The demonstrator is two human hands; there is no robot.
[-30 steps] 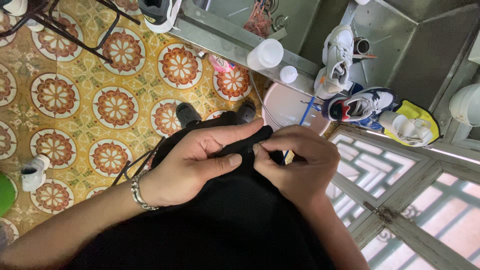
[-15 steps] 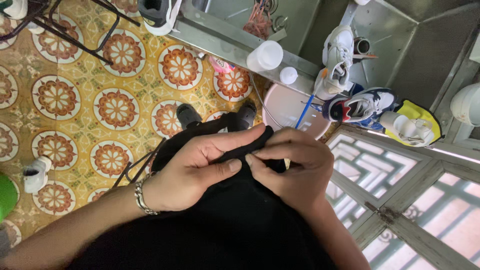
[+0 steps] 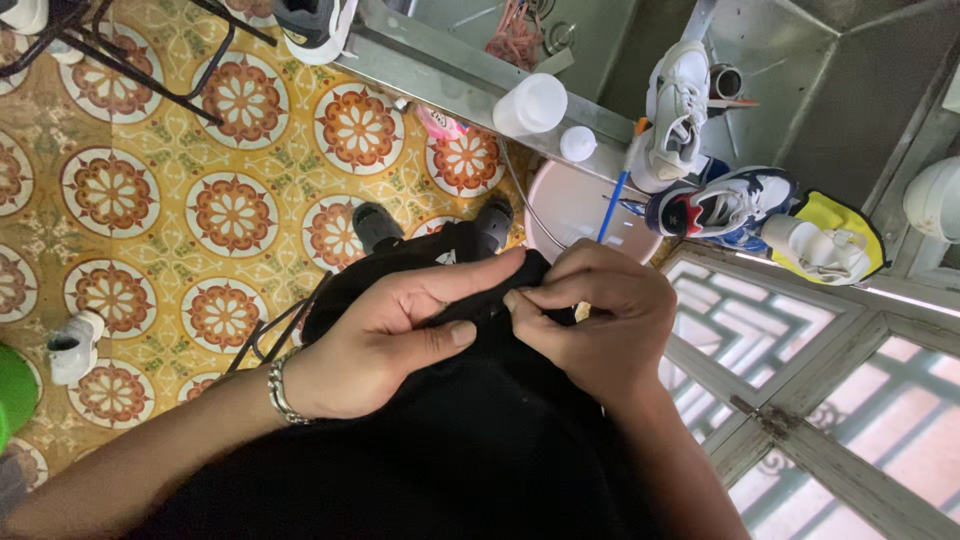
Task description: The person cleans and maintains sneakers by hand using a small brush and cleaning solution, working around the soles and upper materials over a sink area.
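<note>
My left hand, with a silver chain bracelet at the wrist, grips a black shoe-like item held over my lap. My right hand pinches the same black item at its top, fingertips meeting those of the left hand. Loose black laces hang off the item to the left. My black clothing fills the lower middle of the view, and much of the held item is hidden under both hands.
Patterned floor tiles lie on the left. A pink basin with a blue brush sits ahead. White and navy sneakers and a yellow-and-white shoe rest on a metal ledge. A white cup, a small white shoe and a wooden window frame are nearby.
Both hands stay on the black item; the right fingers have shifted slightly along its top edge. Little else differs.
</note>
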